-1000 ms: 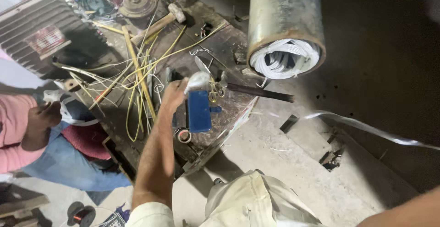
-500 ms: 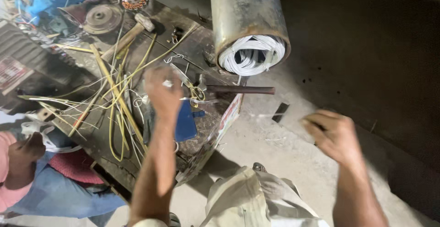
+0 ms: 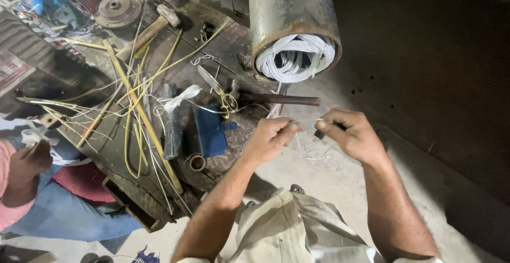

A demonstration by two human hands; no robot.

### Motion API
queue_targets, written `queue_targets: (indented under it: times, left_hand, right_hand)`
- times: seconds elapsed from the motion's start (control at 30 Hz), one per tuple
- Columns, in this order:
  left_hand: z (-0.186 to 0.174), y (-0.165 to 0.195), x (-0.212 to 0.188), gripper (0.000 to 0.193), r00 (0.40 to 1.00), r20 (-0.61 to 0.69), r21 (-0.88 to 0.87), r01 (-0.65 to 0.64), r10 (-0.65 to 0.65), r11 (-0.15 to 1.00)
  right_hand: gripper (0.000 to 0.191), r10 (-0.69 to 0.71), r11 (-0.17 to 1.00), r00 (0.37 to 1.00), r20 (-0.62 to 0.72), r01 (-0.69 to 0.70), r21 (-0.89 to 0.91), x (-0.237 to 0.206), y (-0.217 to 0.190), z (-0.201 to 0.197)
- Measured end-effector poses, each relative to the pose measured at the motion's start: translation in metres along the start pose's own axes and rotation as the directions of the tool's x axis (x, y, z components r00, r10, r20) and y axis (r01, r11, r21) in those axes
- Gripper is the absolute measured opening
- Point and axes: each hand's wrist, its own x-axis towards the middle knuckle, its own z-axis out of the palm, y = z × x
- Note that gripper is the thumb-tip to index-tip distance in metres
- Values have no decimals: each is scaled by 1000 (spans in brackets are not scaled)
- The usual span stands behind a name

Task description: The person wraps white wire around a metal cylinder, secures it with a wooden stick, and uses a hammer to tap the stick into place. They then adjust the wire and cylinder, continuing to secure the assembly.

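In the head view, the left hand and the right hand are meeting above the dusty concrete floor, just in front of the rusty steel cylinder packed with white winding wire. Both are pinching narrowly: between them they are stretching a thin pale strand of wire or thread (too fine to say which), thumb and forefinger closed on each end. The right hand is also gripping something small and dark, which I cannot identify.

The strand is hanging just beside the cylinder's open mouth, near the dark metal rod lying on the cluttered workbench. To do this well, I judge the strand should be kept taut and level, hands close together, so it is not kinking or slipping.

On the bench, brass-handled scissors, a blue rectangular pad, long yellow sleeving strips and a wooden-handled hammer are lying within reach. At the left edge, another person's hand is working separately.
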Motion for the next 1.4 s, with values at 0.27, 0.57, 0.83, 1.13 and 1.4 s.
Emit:
queue_targets:
  times: [0.27, 0.57, 0.83, 1.13, 1.4]
  left_hand:
    - [18, -50, -8, 47, 962, 187, -557, 273, -202, 785]
    - [31, -62, -10, 41, 993, 52, -69, 109, -105, 992]
    - [22, 13, -4, 43, 930, -355, -69, -130, 97, 989]
    - [47, 65, 13, 46, 881, -441, 72, -155, 170, 985]
    - [85, 70, 38, 30, 721, -645, 185, -175, 253, 967]
  right_hand:
    - [27, 74, 361, 997, -26, -2, 932, 10, 15, 22]
    - [18, 83, 239, 995, 51, -70, 968, 15, 35, 25]
    - [21, 163, 851, 987, 7, -144, 505, 18, 52, 40]
    - [72, -405, 914, 914, 4, 404, 45, 28, 43, 21]
    - [70, -534, 846, 845, 22, 534, 7, 30, 50, -1]
